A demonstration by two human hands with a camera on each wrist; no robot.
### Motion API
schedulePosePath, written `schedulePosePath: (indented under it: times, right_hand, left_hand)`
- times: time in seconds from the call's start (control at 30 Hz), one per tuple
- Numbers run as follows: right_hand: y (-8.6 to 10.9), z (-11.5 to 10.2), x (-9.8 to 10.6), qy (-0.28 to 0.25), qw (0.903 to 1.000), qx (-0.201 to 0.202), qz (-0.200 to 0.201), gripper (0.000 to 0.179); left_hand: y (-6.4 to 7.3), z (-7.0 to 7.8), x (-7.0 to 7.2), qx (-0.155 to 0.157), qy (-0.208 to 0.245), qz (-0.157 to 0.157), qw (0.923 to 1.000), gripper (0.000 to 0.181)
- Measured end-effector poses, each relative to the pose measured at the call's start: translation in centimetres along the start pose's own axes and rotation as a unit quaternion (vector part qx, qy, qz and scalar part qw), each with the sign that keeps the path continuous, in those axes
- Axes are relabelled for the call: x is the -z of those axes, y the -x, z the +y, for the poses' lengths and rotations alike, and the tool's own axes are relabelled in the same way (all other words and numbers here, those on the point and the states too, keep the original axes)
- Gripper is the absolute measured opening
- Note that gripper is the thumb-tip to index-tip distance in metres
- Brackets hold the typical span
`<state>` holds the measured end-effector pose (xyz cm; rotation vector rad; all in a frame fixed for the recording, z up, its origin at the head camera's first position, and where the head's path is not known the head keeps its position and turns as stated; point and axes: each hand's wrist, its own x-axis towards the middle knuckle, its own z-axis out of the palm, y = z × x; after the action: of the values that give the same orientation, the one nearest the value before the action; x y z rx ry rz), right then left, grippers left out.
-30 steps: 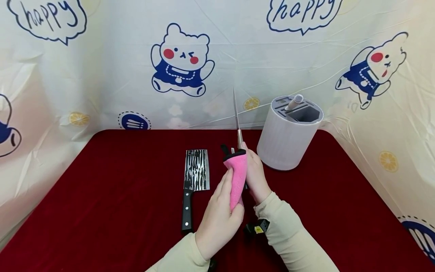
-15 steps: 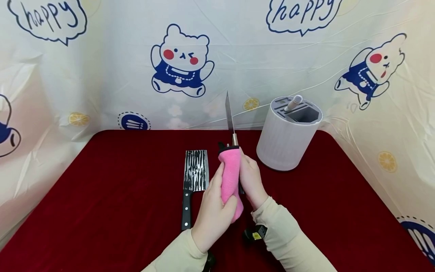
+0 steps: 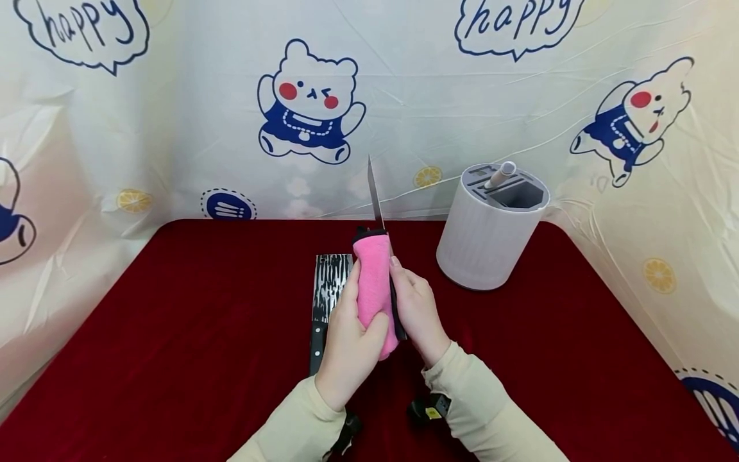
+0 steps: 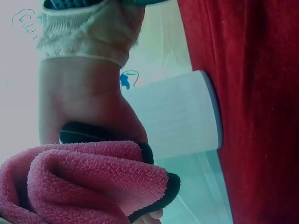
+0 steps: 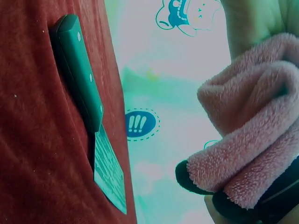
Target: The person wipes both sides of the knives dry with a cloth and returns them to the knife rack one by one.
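My left hand (image 3: 349,350) grips a folded pink cloth (image 3: 374,282) with black trim, its thumb lying across the front. The cloth lies against the left side of a knife (image 3: 374,192), whose thin blade points up and away, tilted slightly left. My right hand (image 3: 420,311) holds that knife by its black handle (image 4: 84,133); the cloth and hand hide much of the handle. Folds of the cloth fill the lower part of the left wrist view. Behind my left hand lies a cleaver (image 3: 331,282) with a black-streaked blade, its riveted handle partly hidden in the head view.
A white knife block (image 3: 484,247) stands at the back right of the table, a light-coloured handle (image 3: 501,174) sticking up from its slotted top. The table has a dark red cover (image 3: 190,333). A printed curtain (image 3: 219,96) hangs close behind its far edge.
Both hands have moved left together with the knife and cloth. The blade now leans left, and the cloth covers the knife's metal collar. My left hand now overlaps the cleaver.
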<state>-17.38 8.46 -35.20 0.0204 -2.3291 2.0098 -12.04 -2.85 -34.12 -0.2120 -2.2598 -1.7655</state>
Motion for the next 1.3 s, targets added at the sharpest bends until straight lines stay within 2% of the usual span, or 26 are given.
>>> schedulePosePath:
  times: [0.17, 0.4, 0.63, 0.9, 1.1, 1.3]
  right_hand:
    - [0.4, -0.2, -0.3, -0.024, 0.9996, 0.008, -0.008, 0.054]
    - [0.6, -0.3, -0.4, -0.061, 0.9980, 0.013, -0.008, 0.052]
    - [0.2, -0.3, -0.2, -0.057, 0.9983, 0.008, 0.007, 0.050]
    - [-0.3, -0.4, 0.3, -0.096, 0.9951, -0.004, 0.025, 0.048]
    - [-0.8, -0.3, 0.9, -0.131, 0.9909, -0.011, 0.027, 0.044]
    - [-1.2, -0.2, 1.8, -0.126, 0.9915, -0.014, 0.029, 0.049]
  left_hand:
    - [-0.4, 0.1, 0.2, 0.001, -0.010, 0.016, 0.9998, 0.078]
    - [-0.2, 0.2, 0.2, -0.001, -0.017, 0.014, 0.9998, 0.078]
    - [0.3, 0.1, -0.1, -0.011, -0.022, 0.017, 0.9996, 0.074]
    - [1.1, 0.3, -0.5, -0.030, -0.029, 0.004, 0.9991, 0.072]
    - [1.8, 0.4, -0.9, -0.028, -0.036, -0.017, 0.9988, 0.070]
    - [2.6, 0.3, -1.2, -0.047, -0.044, -0.034, 0.9973, 0.069]
